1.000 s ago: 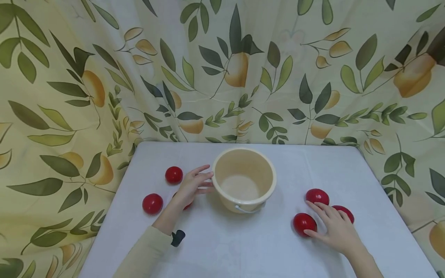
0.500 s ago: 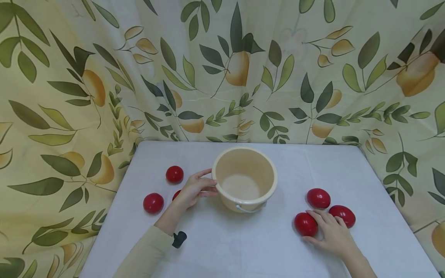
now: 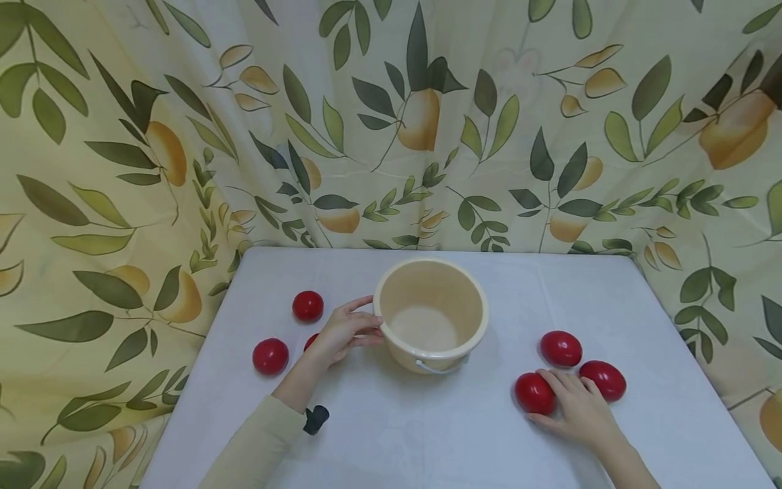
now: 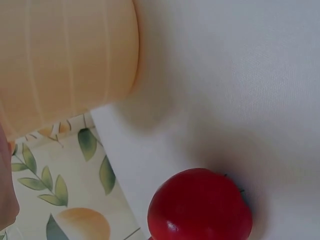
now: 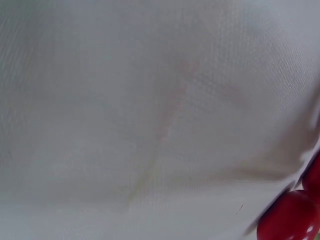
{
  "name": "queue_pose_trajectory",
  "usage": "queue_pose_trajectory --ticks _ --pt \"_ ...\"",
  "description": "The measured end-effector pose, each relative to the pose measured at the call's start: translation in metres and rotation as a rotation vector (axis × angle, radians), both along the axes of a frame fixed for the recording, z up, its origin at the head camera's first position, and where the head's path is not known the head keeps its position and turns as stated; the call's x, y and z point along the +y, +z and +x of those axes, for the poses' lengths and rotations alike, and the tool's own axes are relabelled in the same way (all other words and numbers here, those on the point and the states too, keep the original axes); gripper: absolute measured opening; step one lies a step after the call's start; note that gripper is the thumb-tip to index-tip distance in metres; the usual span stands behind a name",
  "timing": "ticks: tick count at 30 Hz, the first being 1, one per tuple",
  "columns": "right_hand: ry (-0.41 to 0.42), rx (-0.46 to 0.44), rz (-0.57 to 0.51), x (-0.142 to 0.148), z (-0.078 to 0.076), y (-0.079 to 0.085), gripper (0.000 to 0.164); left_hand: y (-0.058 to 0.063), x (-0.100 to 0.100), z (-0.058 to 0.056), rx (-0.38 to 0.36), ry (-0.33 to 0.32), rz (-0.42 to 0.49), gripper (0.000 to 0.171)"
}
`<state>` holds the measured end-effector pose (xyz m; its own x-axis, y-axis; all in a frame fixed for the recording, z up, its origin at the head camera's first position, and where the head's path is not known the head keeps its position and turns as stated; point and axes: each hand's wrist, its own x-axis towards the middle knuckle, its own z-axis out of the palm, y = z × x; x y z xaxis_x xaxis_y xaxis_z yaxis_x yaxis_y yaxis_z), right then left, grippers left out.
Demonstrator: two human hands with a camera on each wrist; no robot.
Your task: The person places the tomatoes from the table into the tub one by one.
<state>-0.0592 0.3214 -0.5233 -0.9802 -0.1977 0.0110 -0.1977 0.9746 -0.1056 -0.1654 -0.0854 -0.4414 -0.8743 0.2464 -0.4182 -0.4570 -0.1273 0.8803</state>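
Note:
A cream bucket (image 3: 430, 319) with a thin handle stands upright on the white table. My left hand (image 3: 342, 333) touches its left side near the rim with fairly straight fingers. Partly behind that hand is a red tomato (image 3: 310, 341); in the left wrist view a tomato (image 4: 200, 207) shows green bits at its stem end. On the right, my right hand (image 3: 580, 411) grips a red tomato (image 3: 533, 392) between thumb and fingers. Close by lie two more red tomatoes, one behind (image 3: 561, 348) and one to the right (image 3: 603, 380). The right wrist view does not show the hand clearly.
Two further tomatoes, one nearer (image 3: 271, 356) and one farther (image 3: 308, 306), lie left of the left hand. The white table (image 3: 421, 428) ends at the back against a curtain (image 3: 391, 122) printed with leaves and fruit.
The left hand has come right, up to the bucket's side. The right hand has moved nearer and closed its thumb and fingers around the nearest tomato, uncovering more of the rightmost one.

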Motion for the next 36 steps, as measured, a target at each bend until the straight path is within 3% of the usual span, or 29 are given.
queue_pose_trajectory --ticks 5,9,21,26,31,36 --pt "0.03 0.005 0.032 0.001 -0.004 0.001 0.09 0.0 0.0 -0.001 0.009 -0.019 -0.004 0.057" --pt "0.071 0.049 0.05 -0.001 -0.01 0.011 0.086 0.0 -0.001 -0.001 0.02 -0.031 -0.004 0.057" --pt "0.202 0.216 0.064 -0.013 -0.051 0.093 0.083 -0.001 0.0 -0.001 0.026 -0.032 -0.024 0.057" --pt "0.231 0.236 0.054 -0.027 -0.073 0.126 0.088 -0.001 0.0 0.0 0.019 -0.022 -0.022 0.057" --pt "0.278 0.247 0.05 -0.049 -0.094 0.146 0.086 -0.002 -0.001 0.0 0.029 -0.024 -0.026 0.058" --pt "0.371 0.266 0.033 -0.078 -0.113 0.15 0.083 -0.002 -0.001 0.0 0.034 -0.028 -0.03 0.058"
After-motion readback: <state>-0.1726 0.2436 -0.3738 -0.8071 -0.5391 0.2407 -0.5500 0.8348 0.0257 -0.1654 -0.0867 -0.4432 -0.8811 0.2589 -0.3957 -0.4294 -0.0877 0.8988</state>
